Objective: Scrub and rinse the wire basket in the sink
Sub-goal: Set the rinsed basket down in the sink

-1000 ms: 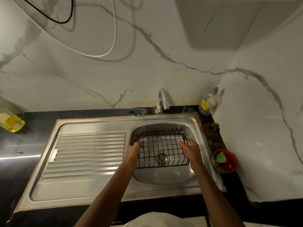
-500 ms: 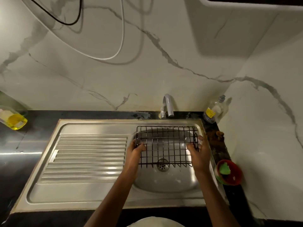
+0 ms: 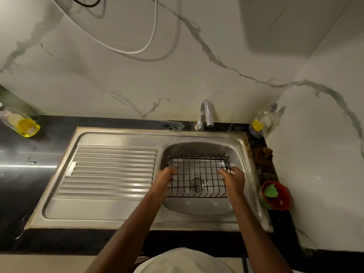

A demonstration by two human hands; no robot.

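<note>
Wire basket (image 3: 198,175), black and rectangular, is sitting low inside the sink (image 3: 244,158) bowl, held at its 2 short ends over the drain (image 3: 197,184), which is showing through the grid of its floor. The left hand (image 3: 164,179) is grasping the basket's left end, its fingers curling over the top wire. The right hand (image 3: 233,179) is gripping the right end in the same way, fingers hooking over the rim near the far right corner. The basket is lying roughly level, with its far wall standing up toward the tap (image 3: 206,115), which is rising from the far edge of the sink with its spout pointing down over the bowl; whether water is running cannot be told. To the left of the bowl the ribbed draining board (image 3: 110,170) is stretching across the steel top. A clear bottle with a yellow label (image 3: 261,123) is leaning in the far right corner of the dark counter (image 3: 23,174) against the marble wall. A red bowl (image 3: 281,196) is sitting on the counter just right of the sink, holding a green scrubber (image 3: 270,191). At the far left, a bottle of yellow liquid (image 3: 21,123) is lying tilted on the counter. A white cable (image 3: 126,50) is looping across the wall above.
</note>
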